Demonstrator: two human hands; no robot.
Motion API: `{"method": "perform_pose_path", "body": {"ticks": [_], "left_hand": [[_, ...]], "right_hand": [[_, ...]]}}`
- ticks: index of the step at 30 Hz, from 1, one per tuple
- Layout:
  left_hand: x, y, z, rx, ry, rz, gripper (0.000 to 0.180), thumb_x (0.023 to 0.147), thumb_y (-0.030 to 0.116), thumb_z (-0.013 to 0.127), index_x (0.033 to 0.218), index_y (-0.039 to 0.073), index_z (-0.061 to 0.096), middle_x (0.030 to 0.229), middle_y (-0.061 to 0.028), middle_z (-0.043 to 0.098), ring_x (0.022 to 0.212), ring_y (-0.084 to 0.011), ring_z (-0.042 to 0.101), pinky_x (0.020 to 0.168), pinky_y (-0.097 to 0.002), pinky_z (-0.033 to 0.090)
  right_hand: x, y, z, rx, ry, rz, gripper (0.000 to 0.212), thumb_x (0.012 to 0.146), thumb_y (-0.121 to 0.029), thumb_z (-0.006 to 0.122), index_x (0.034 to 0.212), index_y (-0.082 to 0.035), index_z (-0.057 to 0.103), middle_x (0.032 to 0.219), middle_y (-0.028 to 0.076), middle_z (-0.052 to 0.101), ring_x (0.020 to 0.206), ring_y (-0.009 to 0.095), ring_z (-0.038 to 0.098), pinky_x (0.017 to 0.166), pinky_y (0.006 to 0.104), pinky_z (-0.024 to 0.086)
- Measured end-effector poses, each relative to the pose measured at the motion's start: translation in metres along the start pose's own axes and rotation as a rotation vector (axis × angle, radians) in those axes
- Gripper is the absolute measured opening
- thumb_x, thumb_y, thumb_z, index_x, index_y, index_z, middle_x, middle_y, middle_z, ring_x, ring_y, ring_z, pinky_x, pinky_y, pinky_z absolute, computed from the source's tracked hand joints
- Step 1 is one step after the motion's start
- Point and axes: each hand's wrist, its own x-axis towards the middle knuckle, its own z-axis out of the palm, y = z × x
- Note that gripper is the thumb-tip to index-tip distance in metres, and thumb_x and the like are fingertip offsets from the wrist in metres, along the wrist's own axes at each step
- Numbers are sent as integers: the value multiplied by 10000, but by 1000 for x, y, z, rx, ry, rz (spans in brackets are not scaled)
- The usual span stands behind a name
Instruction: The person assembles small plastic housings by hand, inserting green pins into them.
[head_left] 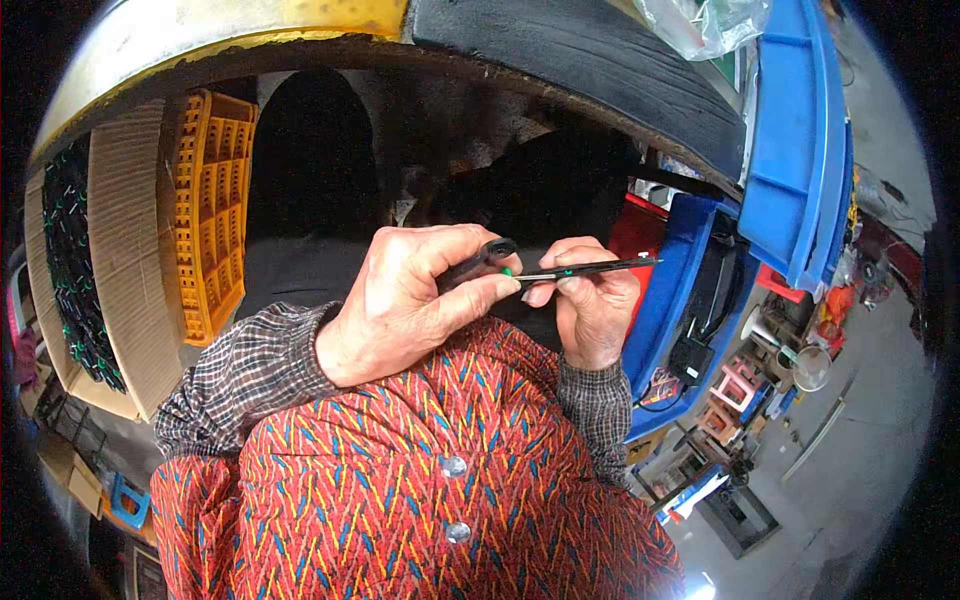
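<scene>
Just above my lap, both hands grip one slim black tool with a thin metal strip and small green bits (545,274); its exact kind I cannot make out. My left hand (405,295) is closed round its thicker, rounded black end, with thumb and forefinger pinching near a green spot. Farther along, my right hand (595,305) pinches the thin part between thumb and fingers. The narrow dark tip points right, past the right fingers. Part of the thick end is hidden inside the left hand.
To the left, a cardboard box (125,230) holds many black pieces with green bits (75,260), beside an orange plastic crate (213,215). A dark-topped bench (570,60) spans the far side. Blue bins (795,130) stand at the right, one holding a black adapter (690,358).
</scene>
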Motion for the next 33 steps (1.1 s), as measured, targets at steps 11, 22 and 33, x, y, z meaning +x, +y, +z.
{"method": "perform_pose_path", "body": {"ticks": [11, 22, 33], "left_hand": [[0, -8, 8, -288, -27, -186, 103, 875, 77, 647, 946, 2, 654, 800, 12, 629, 741, -36, 524, 658, -215, 440], [1, -9, 8, -235, -16, -186, 136, 868, 103, 661, 961, 4, 655, 803, 12, 620, 753, -43, 518, 677, -232, 442], [-1, -9, 8, -274, -5, -199, 136, 874, 101, 661, 968, 2, 657, 810, 18, 620, 749, -40, 516, 669, -218, 436]], "right_hand": [[0, 4, 4, 50, 5, -43, 156, 777, 21, 694, 926, 50, 657, 992, 195, 601, 727, 257, 654, 589, 342, 601], [0, 4, 7, 36, -1, -21, 159, 778, 38, 683, 931, 65, 651, 992, 194, 595, 717, 272, 657, 593, 342, 593], [-1, 9, 7, 118, 27, -4, 157, 769, 27, 690, 917, 61, 650, 971, 187, 597, 693, 265, 652, 584, 339, 586]]}}
